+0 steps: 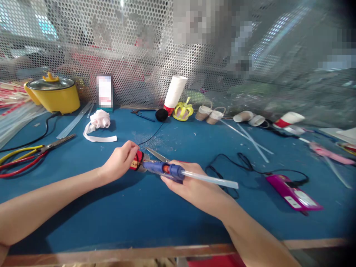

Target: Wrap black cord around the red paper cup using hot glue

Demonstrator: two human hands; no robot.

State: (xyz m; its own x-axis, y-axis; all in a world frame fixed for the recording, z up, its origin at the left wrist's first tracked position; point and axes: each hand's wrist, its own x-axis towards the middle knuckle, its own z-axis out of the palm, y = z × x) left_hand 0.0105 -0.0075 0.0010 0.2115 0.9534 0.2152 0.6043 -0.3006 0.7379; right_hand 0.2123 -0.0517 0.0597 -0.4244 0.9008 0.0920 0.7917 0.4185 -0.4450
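Note:
My right hand (191,187) is closed around a blue glue gun (162,169) whose clear glue stick (211,180) juts out to the right. The gun's nozzle points left at a small red cup-like piece (137,161). My left hand (121,160) pinches that piece with its fingers curled, just above the blue table (111,215). A thin black cord (151,136) runs from the piece towards the back. Scissors (155,154) lie just behind the gun.
Red and yellow handled pliers (30,154) lie at the left, a yellow pot (54,94) behind them. A white ribbon bow (98,124), stacked paper cups (174,92), small paper baskets (210,113), glue sticks (250,139) and a pink glue gun (292,193) surround the work spot. Perforated metal mesh (139,55) backs the table.

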